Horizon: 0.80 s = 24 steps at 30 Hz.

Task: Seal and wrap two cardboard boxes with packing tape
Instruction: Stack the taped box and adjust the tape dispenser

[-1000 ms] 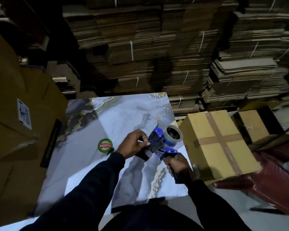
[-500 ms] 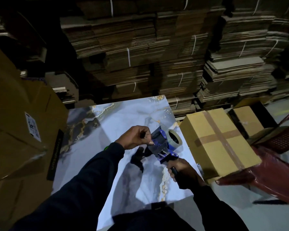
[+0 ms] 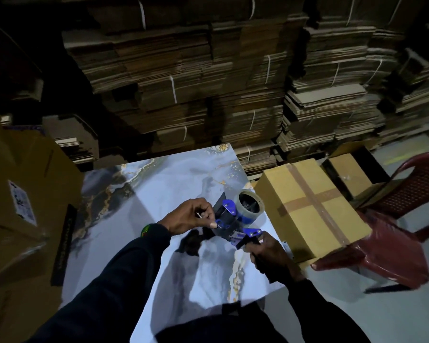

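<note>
A blue and black tape dispenser (image 3: 235, 220) with a roll of brown packing tape (image 3: 251, 205) hovers over the marble-patterned table (image 3: 159, 194). My right hand (image 3: 268, 253) grips its handle from below. My left hand (image 3: 193, 219) pinches the dispenser's front end with thumb and fingers; a small white stick shows between its fingers. A cardboard box (image 3: 310, 209) crossed with brown tape rests on a red plastic chair (image 3: 386, 248) right of the table. A second, smaller box (image 3: 349, 173) sits behind it, partly hidden.
Tall stacks of bundled flat cardboard (image 3: 208, 82) fill the back. Large brown cartons (image 3: 22, 206) with a white label stand at the left, touching the table edge. Grey floor (image 3: 394, 318) lies to the right, under the chair.
The dispenser has been turned slightly, its roll now tilted more upward and to the right. Both hands keep their hold. The view has shifted a little; the green sticker on the table is hidden by my left wrist.
</note>
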### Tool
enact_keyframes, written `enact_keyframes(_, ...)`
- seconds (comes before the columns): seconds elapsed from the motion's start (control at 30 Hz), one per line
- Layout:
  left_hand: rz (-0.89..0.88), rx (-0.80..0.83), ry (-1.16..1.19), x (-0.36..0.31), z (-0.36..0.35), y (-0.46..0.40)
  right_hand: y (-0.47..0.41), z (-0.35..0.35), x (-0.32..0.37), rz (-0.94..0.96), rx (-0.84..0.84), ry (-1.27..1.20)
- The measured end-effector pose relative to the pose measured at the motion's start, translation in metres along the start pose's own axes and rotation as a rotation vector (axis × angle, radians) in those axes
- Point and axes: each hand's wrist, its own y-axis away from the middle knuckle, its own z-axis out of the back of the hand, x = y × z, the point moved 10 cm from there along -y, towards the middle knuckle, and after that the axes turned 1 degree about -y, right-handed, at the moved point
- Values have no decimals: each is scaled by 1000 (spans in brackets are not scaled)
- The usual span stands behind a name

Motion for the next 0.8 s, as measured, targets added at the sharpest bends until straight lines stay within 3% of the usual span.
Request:
enact_keyframes(0.27,97,-166,54,49,-41,-21,-53,46,-25,-1,-125,168)
enact_keyframes(0.7,304,-314,219,123,-62,-10,-83,45,-47,159,-71,573)
enact_keyframes(0.8,315,-335,264,129,-57,-7,-68,64,4,489,-333,716)
